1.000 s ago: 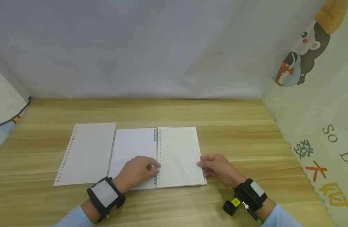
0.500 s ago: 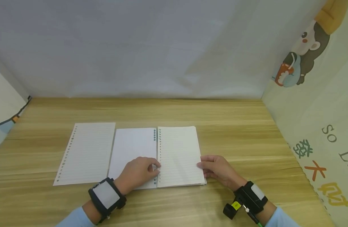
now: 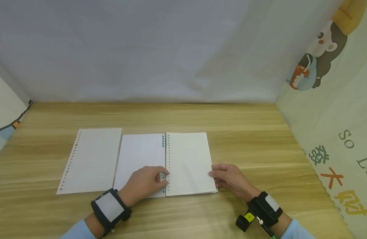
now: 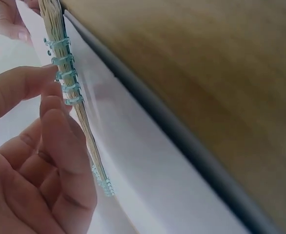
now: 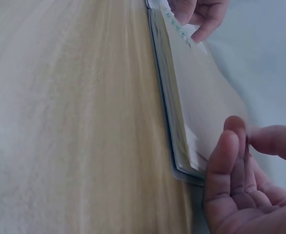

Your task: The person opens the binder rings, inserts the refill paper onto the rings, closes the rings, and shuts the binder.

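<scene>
An open loose-leaf notebook [image 3: 189, 156] lies flat, its lined, punched pages on the right and its white inner cover [image 3: 142, 147] on the left. Small green rings [image 4: 67, 74] run along the spine in the left wrist view. My left hand [image 3: 145, 181] reaches across the cover, thumb and index finger pinching at the lower rings. At the opposite side, my right hand [image 3: 231, 177] holds the outer edge of the pages, thumb on top and fingers at the side. The right wrist view shows the page stack [image 5: 201, 92] over a dark-edged back cover.
A single lined sheet [image 3: 90, 159] with punched holes along its left side lies left of the notebook. The wood-patterned table [image 3: 243, 132] meets a pale backdrop at the back and a printed cartoon panel [image 3: 329, 116] on the right.
</scene>
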Motion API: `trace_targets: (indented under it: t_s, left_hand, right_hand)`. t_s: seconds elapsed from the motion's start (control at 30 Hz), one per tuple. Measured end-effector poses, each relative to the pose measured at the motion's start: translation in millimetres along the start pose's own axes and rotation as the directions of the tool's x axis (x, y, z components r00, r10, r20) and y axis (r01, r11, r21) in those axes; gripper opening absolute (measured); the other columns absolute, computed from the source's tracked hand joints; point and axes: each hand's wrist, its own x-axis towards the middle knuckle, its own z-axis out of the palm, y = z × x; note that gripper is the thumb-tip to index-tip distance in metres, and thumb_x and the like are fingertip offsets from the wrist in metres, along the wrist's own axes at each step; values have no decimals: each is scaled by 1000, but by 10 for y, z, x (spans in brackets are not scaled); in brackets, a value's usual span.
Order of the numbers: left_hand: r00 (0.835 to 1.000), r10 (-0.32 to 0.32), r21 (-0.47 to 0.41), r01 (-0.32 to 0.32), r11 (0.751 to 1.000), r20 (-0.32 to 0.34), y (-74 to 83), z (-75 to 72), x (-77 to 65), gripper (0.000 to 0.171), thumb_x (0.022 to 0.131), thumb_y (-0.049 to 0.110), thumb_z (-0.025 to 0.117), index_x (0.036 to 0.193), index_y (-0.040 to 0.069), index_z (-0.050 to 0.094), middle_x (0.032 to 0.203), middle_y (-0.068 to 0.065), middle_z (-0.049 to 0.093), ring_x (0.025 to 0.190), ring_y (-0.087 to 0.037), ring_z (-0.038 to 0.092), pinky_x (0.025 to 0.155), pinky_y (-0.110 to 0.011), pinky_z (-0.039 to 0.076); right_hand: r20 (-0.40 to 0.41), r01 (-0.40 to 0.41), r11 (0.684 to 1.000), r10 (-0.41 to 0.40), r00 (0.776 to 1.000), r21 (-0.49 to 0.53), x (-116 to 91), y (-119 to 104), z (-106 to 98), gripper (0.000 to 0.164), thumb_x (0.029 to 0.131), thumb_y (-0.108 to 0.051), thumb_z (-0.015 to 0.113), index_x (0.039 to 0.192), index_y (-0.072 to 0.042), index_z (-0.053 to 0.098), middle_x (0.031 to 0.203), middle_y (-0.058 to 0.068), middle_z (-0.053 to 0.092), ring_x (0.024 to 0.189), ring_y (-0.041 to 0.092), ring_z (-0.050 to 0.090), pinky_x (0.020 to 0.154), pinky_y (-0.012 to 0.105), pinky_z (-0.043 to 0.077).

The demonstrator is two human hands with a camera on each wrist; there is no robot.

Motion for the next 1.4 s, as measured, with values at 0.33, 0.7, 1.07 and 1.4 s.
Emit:
trace_targets:
  t_s: [0.33,0.7,1.07,1.4]
  left_hand:
    - [1000,6,9,-6,1000,11,10,9,-33,27,81,24,70,107,15,68,56,8,49,49,-8,43,46,-22,31]
    - [1000,1,9,-2,1000,14,16,1,-59,33,81,26,71,111,15,66,56,8,49,48,-8,43,45,-22,31]
    - [1000,-17,32,17,999,10,34,4,-84,35,83,29,68,116,16,64,57,7,49,49,-9,43,45,-24,32]
    - [1000,-5,49,4,999,23,36,34,-81,38,81,28,70,117,15,63,56,7,49,49,-8,44,45,-24,32]
  right_hand:
    - [19,1,1000,-1,1000,-12,-40,24,11,45,88,-9,61,124,15,47,82,-2,66,68,8,58,64,21,51]
    - [-14,19,996,-21,1000,-90,-59,44,10,47,86,-8,62,125,15,47,84,1,66,67,9,58,63,21,51]
    - [-213,90,911,-189,959,-403,-93,-45,80,42,85,-19,67,123,-4,57,89,9,64,76,16,60,65,28,51]
    - [212,418,291,-541,814,-861,-188,-66,674,33,85,-25,67,115,-12,65,125,16,58,117,31,53,98,44,42]
